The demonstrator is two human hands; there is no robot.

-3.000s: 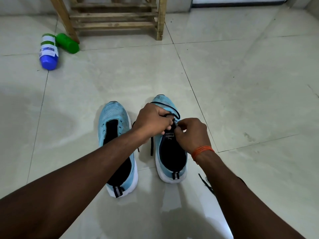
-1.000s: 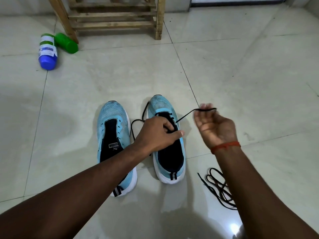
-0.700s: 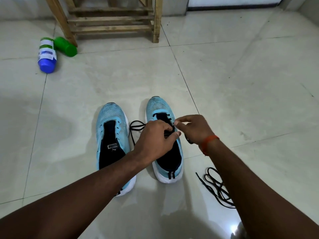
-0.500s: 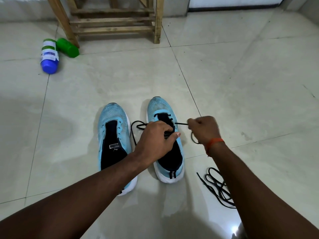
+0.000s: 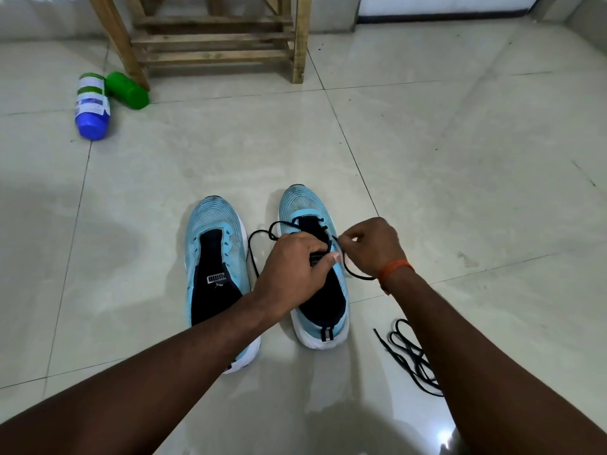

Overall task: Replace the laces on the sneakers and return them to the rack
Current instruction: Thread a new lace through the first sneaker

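Left hand (image 5: 292, 267) gripping shoe (image 5: 305, 205) tongue, centre; right hand (image 5: 371, 247) at its 3 o'clock pinching black lace (image 5: 358, 276), probably threading eyelet. I'd pin shoe, draw lace snug, ends even. Rack (image 5: 213, 44) at 12 o'clock.

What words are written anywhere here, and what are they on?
"PUMA": white tag on the tongue of the left light blue sneaker.
Tag on the right light blue sneaker: mostly hidden under the left hand gripping it while the right hand pinches its black lace; unreadable.
White label on the blue and white bottle lying on the floor: too blurred to read.
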